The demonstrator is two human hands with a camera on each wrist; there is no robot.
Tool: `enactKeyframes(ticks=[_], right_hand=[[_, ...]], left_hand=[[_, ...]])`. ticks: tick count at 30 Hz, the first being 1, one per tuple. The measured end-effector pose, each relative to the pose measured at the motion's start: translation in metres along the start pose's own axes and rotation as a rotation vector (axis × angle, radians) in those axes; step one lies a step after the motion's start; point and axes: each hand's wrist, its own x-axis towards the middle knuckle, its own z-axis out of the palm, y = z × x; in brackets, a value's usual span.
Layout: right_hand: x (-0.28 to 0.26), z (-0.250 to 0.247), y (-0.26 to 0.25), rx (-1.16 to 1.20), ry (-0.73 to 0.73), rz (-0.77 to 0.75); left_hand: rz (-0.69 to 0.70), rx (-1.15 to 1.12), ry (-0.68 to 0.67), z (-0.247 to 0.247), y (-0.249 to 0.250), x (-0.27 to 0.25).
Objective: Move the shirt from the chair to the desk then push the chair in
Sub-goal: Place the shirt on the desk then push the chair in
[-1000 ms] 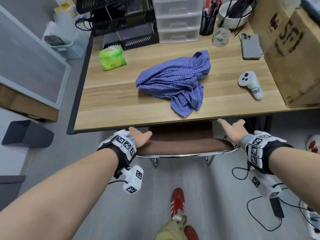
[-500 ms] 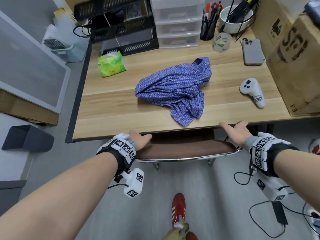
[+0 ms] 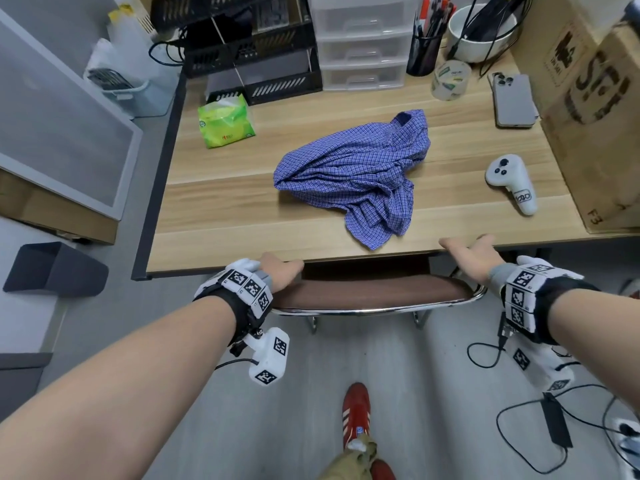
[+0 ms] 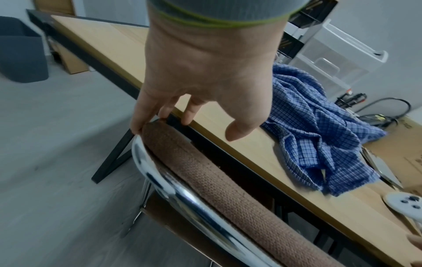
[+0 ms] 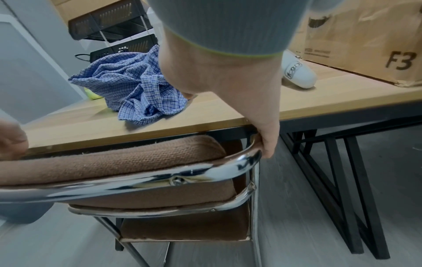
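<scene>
The blue checked shirt (image 3: pixel 356 174) (image 4: pixel 315 137) (image 5: pixel 137 84) lies crumpled in the middle of the wooden desk (image 3: pixel 225 209). The chair's brown padded back with its chrome rail (image 3: pixel 374 294) (image 4: pixel 217 189) (image 5: pixel 114 160) stands right at the desk's front edge, and its seat is under the desktop. My left hand (image 3: pixel 282 273) (image 4: pixel 200 81) touches the back's left corner with straight fingers. My right hand (image 3: pixel 471 252) (image 5: pixel 239 90) presses on the right chrome corner, with its thumb spread over the desk edge. Neither hand grips anything.
A white controller (image 3: pixel 512 183), a phone (image 3: pixel 514 100) and a cardboard box (image 3: pixel 595 116) sit on the desk's right side. A green packet (image 3: pixel 225 124) lies at the left, with drawers (image 3: pixel 360 43) behind. Cables (image 3: pixel 554 420) lie on the floor at right, and a dark bin (image 3: pixel 55 268) stands at left.
The chair has slid forward under the desk, and both hands have gone with it. The chair back now stands against the desk's front edge.
</scene>
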Motion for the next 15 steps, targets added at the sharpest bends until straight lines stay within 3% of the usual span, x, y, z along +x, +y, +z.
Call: enactKeyframes(ticks=[4, 8, 15], right_hand=[[0.002, 0.003, -0.015, -0.197, 0.014, 0.004], [0.025, 0.003, -0.026, -0.429, 0.0, -0.066], [-0.012, -0.014, -0.064, -0.48, 0.022, -0.102]], left_hand=[[0.073, 0.247, -0.05, -0.008, 0.014, -0.006], [0.125, 0.305, -0.014, -0.031, 0.03, -0.018], [0.203, 0.352, 0.035, -0.067, 0.04, -0.026]])
